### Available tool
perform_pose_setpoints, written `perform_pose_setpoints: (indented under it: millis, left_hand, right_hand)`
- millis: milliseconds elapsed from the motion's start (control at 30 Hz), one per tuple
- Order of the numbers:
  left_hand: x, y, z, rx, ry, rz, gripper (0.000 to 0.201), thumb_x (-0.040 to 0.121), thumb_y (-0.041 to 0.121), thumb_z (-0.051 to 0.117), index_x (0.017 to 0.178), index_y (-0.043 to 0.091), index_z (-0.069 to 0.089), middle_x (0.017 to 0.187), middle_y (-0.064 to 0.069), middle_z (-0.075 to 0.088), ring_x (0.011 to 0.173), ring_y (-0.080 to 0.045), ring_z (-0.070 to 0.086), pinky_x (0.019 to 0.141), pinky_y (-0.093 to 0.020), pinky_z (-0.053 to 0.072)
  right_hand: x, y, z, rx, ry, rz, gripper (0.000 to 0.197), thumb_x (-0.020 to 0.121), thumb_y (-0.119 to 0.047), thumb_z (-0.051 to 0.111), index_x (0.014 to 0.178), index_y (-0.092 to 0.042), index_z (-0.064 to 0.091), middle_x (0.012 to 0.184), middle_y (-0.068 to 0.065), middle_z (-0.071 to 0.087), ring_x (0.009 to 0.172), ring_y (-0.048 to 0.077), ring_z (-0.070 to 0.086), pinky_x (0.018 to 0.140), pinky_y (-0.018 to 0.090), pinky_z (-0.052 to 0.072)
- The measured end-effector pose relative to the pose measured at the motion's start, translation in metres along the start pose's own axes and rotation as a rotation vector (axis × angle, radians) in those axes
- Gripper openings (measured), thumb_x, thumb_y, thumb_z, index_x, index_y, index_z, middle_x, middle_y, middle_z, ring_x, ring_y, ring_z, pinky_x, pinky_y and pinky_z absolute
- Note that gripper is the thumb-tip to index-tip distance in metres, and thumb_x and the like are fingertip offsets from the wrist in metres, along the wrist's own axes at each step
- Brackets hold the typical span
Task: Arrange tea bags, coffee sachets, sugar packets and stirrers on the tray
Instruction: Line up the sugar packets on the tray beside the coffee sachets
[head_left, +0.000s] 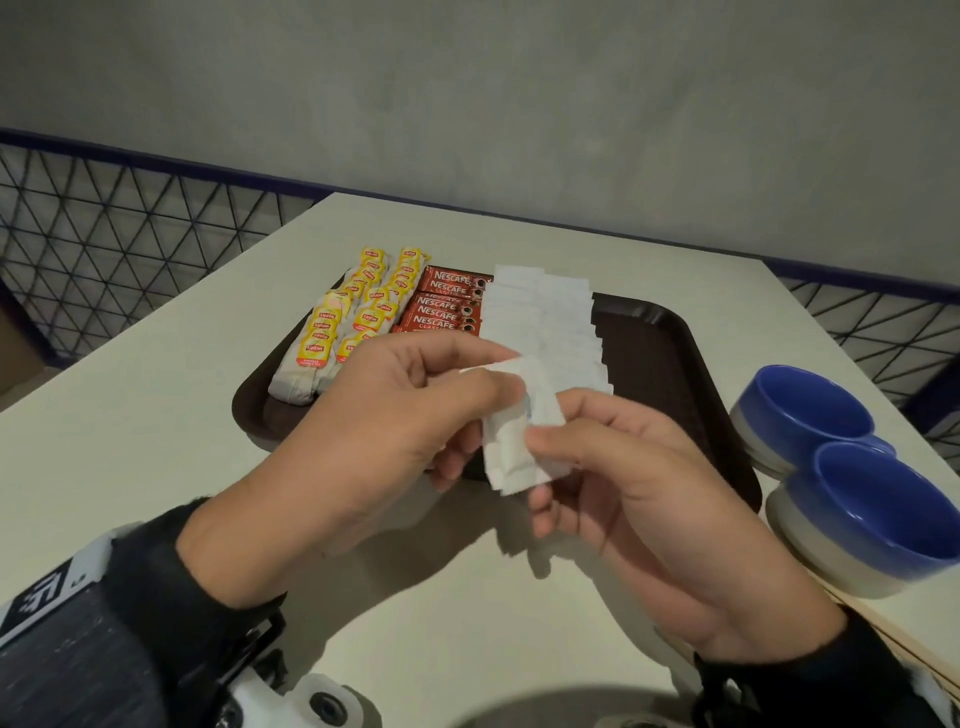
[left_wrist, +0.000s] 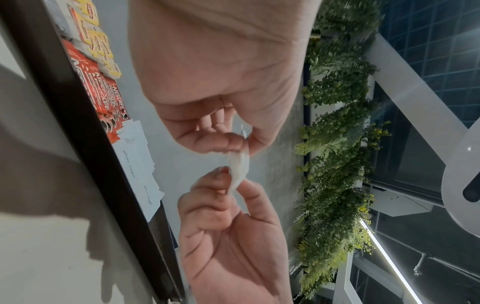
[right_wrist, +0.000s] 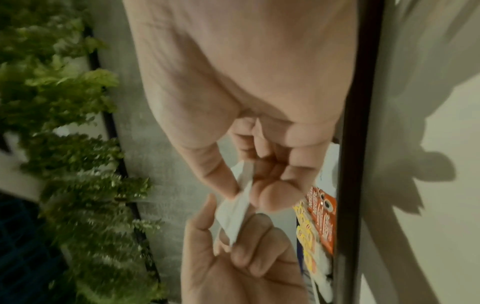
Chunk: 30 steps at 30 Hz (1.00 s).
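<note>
- Left hand (head_left: 363, 415) raised above the near edge of the tray (head_left: 670, 364), thumb and fingers pinched on the upper part of a small stack of white sugar packets (head_left: 519, 431).
- Right hand (head_left: 639, 499) just beside it, thumb and forefinger pinched on the lower side of the same stack; fingertips of both hands nearly touching.
- Held packets: thin, flat, rectangular paper, matte, slightly fanned at the corners.
- Beyond the hands, on the tray: a long overlapping row of laid sugar packets (head_left: 540, 322), white, papery, stepped like shingles.
- Beyond the left hand: red glossy coffee sachets (head_left: 447, 306) stacked in a column, and further left two rows of tea bags (head_left: 343, 322) with yellow tags over pale paper pouches.
- Tray dark brown, smooth plastic, rounded corners, raised rim; bare patch beyond the right hand.
- To the right of the right hand: two round bowls (head_left: 841, 467), blue inside, pale grey outside, touching each other on the desk (head_left: 130, 441).
- Desk off-white, smooth, matte, with soft shadows under the hands.
- Behind the desk: grey plaster-like wall (head_left: 519, 104), dark wire mesh fence (head_left: 130, 228) with triangular pattern.
- Green leafy foliage (left_wrist: 337, 144) in the wrist views.
</note>
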<state>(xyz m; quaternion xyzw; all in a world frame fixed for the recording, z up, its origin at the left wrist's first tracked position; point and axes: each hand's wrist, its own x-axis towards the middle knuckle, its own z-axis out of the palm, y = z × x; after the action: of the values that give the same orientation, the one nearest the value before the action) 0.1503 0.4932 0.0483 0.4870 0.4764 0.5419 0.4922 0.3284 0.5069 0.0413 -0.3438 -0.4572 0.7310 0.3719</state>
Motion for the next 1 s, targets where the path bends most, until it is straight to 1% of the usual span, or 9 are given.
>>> perform_pose_setpoints:
  millis: [100, 300, 400, 533, 600, 667, 733, 867, 1000]
  left_hand:
    - [0.000, 0.003, 0.002, -0.107, 0.075, 0.013, 0.026, 0.074, 0.035, 0.075, 0.094, 0.018, 0.078, 0.049, -0.002, 0.049, 0.039, -0.016, 0.038, 0.038, -0.020, 0.032]
    - [0.001, 0.004, -0.003, -0.096, 0.066, 0.038, 0.049, 0.078, 0.057, 0.075, 0.095, 0.011, 0.077, 0.070, -0.007, 0.055, 0.049, -0.014, 0.047, 0.043, -0.025, 0.038]
    - [-0.001, 0.002, 0.001, 0.032, 0.058, 0.149, 0.028, 0.071, 0.038, 0.088, 0.078, 0.013, 0.080, 0.068, -0.003, 0.066, 0.050, -0.006, 0.050, 0.049, -0.020, 0.041]
    - [-0.001, 0.002, 0.001, 0.062, 0.070, 0.192, 0.007, 0.080, 0.010, 0.078, 0.074, 0.006, 0.077, 0.059, 0.006, 0.066, 0.046, 0.001, 0.053, 0.051, -0.010, 0.041]
    - [-0.001, 0.004, 0.001, 0.057, 0.066, 0.199, 0.006, 0.078, 0.013, 0.078, 0.075, 0.008, 0.078, 0.059, 0.006, 0.067, 0.048, 0.001, 0.054, 0.052, -0.010, 0.041]
    - [-0.002, 0.005, 0.002, 0.028, 0.055, 0.210, 0.019, 0.070, 0.024, 0.079, 0.080, 0.009, 0.080, 0.068, -0.007, 0.072, 0.054, -0.002, 0.057, 0.052, -0.010, 0.042]
    - [-0.004, 0.006, 0.004, -0.002, 0.035, 0.211, 0.021, 0.070, 0.021, 0.078, 0.083, 0.005, 0.080, 0.073, -0.015, 0.073, 0.057, -0.006, 0.060, 0.051, -0.011, 0.044]
    - [-0.004, 0.005, 0.004, -0.009, 0.003, 0.205, 0.009, 0.078, 0.010, 0.075, 0.080, 0.002, 0.079, 0.065, -0.001, 0.074, 0.054, -0.002, 0.064, 0.052, -0.010, 0.046]
    - [-0.004, 0.004, 0.003, -0.006, -0.002, 0.198, 0.014, 0.079, 0.015, 0.073, 0.083, 0.003, 0.080, 0.059, 0.007, 0.070, 0.052, 0.001, 0.060, 0.056, -0.010, 0.046]
  right_hand:
    - [-0.001, 0.000, 0.000, 0.107, -0.112, 0.112, 0.036, 0.082, -0.004, 0.072, 0.110, 0.016, 0.061, 0.091, 0.022, 0.061, 0.061, 0.020, 0.060, 0.052, 0.026, 0.055]
    - [0.000, 0.001, 0.005, 0.280, -0.065, 0.070, 0.031, 0.082, -0.010, 0.068, 0.112, -0.003, 0.076, 0.095, 0.013, 0.072, 0.067, 0.016, 0.066, 0.062, 0.025, 0.060]
    - [0.002, 0.003, 0.005, 0.188, -0.028, 0.032, 0.035, 0.082, -0.012, 0.070, 0.116, -0.006, 0.073, 0.101, 0.015, 0.074, 0.074, 0.021, 0.069, 0.066, 0.029, 0.061]
    - [0.003, 0.008, 0.006, -0.029, 0.051, -0.037, 0.033, 0.082, -0.024, 0.074, 0.114, -0.015, 0.075, 0.099, 0.016, 0.076, 0.080, 0.024, 0.069, 0.071, 0.035, 0.059]
    - [0.004, 0.009, 0.007, -0.079, 0.069, -0.079, 0.028, 0.084, -0.025, 0.080, 0.111, -0.016, 0.075, 0.095, 0.015, 0.075, 0.078, 0.023, 0.069, 0.069, 0.034, 0.057]
    - [0.004, 0.008, 0.006, -0.082, 0.056, -0.105, 0.030, 0.082, -0.025, 0.077, 0.111, -0.016, 0.076, 0.093, 0.015, 0.074, 0.074, 0.022, 0.067, 0.064, 0.032, 0.056]
    - [0.004, 0.007, 0.007, -0.077, 0.034, -0.120, 0.034, 0.082, -0.024, 0.073, 0.114, -0.015, 0.075, 0.093, 0.013, 0.073, 0.072, 0.020, 0.065, 0.062, 0.030, 0.054]
    - [0.002, 0.007, 0.009, -0.076, 0.070, -0.186, 0.029, 0.083, -0.027, 0.074, 0.107, -0.011, 0.077, 0.091, 0.010, 0.074, 0.076, 0.018, 0.063, 0.062, 0.031, 0.052]
    - [0.001, 0.009, 0.010, -0.163, 0.126, -0.287, 0.026, 0.080, -0.032, 0.071, 0.099, -0.017, 0.078, 0.090, 0.010, 0.076, 0.077, 0.016, 0.066, 0.063, 0.032, 0.052]
